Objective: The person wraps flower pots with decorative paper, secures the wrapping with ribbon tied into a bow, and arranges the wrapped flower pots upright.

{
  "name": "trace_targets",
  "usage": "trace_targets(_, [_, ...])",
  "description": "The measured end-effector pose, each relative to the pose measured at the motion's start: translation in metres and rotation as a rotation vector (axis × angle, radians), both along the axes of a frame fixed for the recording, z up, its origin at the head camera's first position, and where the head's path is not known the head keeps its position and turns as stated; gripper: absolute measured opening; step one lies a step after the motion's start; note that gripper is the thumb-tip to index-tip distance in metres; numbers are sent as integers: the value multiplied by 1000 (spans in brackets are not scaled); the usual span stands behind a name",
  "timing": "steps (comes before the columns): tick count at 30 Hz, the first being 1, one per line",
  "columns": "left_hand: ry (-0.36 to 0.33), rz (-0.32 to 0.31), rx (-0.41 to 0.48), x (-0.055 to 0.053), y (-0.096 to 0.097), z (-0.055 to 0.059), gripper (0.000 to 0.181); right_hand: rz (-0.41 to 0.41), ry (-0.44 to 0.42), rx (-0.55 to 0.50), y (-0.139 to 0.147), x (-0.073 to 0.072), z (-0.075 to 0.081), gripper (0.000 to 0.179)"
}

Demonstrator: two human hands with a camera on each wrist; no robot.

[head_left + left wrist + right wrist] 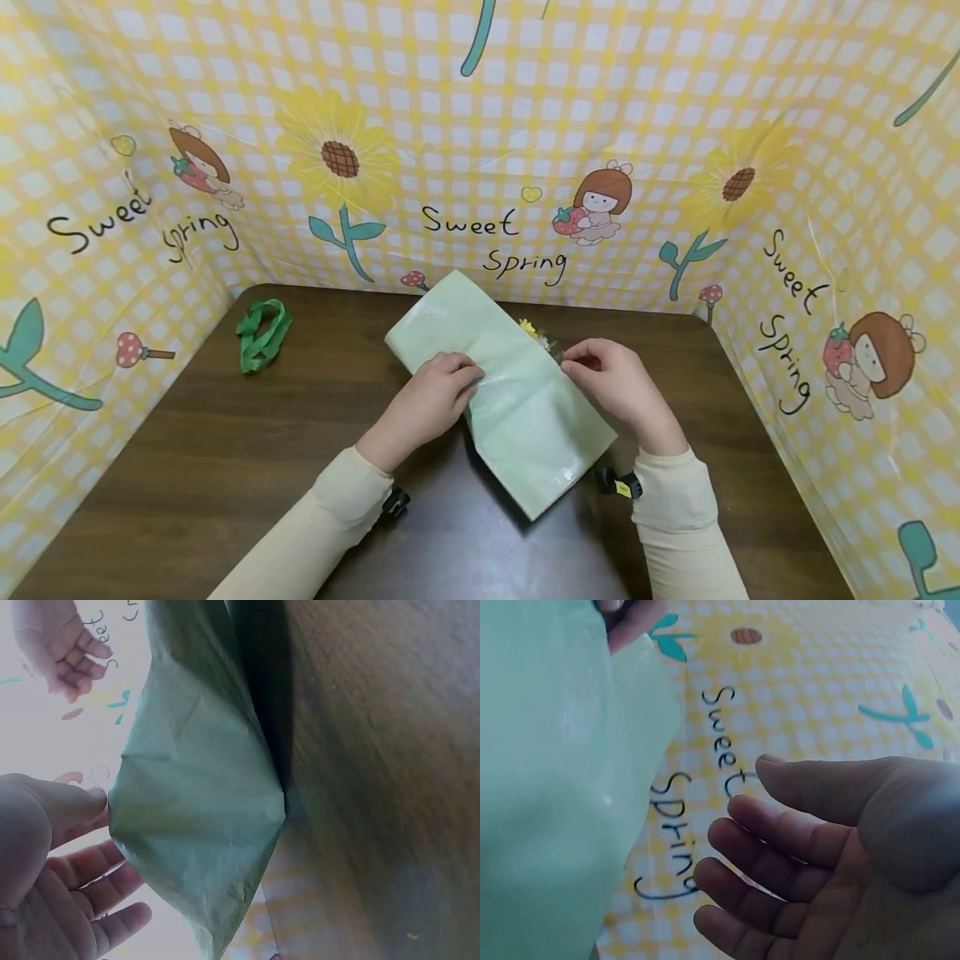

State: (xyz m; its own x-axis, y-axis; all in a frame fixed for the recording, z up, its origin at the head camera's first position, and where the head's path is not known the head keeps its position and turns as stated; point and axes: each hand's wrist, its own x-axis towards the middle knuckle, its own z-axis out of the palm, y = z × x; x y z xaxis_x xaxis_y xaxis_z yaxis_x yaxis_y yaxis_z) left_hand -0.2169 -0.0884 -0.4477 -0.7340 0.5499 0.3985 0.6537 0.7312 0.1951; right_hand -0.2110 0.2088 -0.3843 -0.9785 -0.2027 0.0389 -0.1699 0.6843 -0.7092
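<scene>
The left hand (426, 400) pinches the long, pale green folded paper (534, 421), which slants from ahead of it to its near right. The right hand (621, 383), fingers loose and empty, is nearer the small yellow-and-white flowers (528, 328).

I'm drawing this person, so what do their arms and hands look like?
Long, plain cream sleeves cover both arms. A black gadget sits at each wrist; the right one shows a yellow mark. The left hand and right hand wear no gloves.
</scene>
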Motion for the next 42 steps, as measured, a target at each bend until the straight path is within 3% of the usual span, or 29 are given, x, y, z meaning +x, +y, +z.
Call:
trace_targets(7, [29,13,0,1,2,1,20,80,129,39,-29,10,3,18])
trace_targets(12, [27,13,11,1,4,2,20,178,177,101,-58,10,-9,19])
trace_targets(17, [20,3,29,2,5,3,19,221,215,198,-86,2,-22,22])
trace_targets(23, [-13,24,24,3,4,1,22,191,291,262,-106,-6,-35,16])
trace_targets(31, [-48,54,20,5,5,3,22,102,327,285,-117,-4,-39,13])
trace_targets(42, [-183,170,137,11,8,5,20,81,359,282,-123,-6,-44,10])
